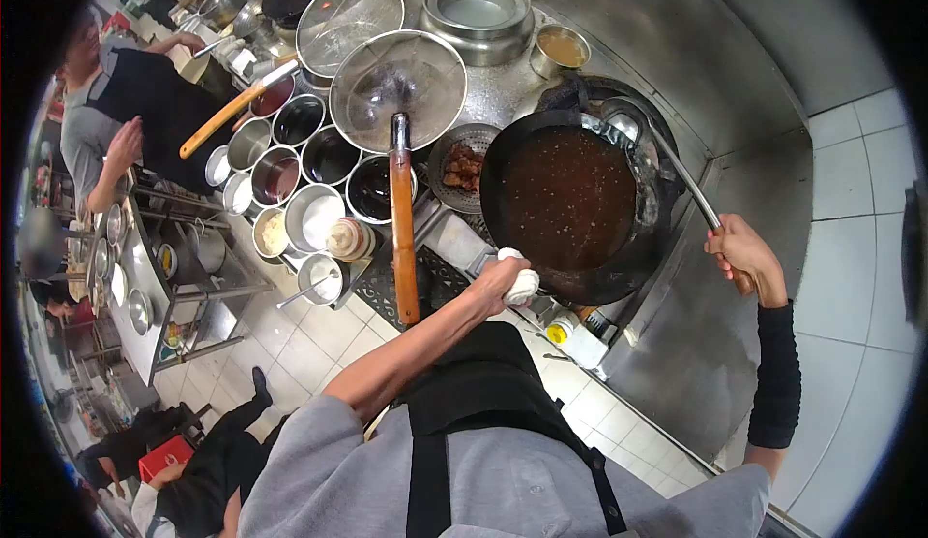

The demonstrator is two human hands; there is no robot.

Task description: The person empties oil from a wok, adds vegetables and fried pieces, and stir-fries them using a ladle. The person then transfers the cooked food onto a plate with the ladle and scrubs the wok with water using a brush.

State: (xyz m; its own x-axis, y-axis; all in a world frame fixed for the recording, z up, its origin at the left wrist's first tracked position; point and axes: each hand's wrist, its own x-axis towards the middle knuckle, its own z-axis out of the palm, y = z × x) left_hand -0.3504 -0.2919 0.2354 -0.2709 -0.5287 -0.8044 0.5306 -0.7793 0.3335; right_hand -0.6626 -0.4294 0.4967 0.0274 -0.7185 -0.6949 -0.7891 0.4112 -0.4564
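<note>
A black wok (565,200) full of brown liquid sits on the stove. My right hand (742,253) is closed around the wooden end of a long metal ladle (691,185), whose bowl rests at the wok's upper right rim. My left hand (507,282) is wrapped round a folded white cloth (523,288) near the wok's lower left edge. Left of the wok, a perforated strainer (450,188) holds dark reddish-brown pieces. Its lower part is close to the metal counter.
Two mesh skimmers (416,79) with wooden handles lie over several sauce pots (275,173). A steel pot (478,16) and a small cup (561,50) stand behind. A yellow-capped bottle (559,330) is below the wok. A co-worker (116,103) stands at left.
</note>
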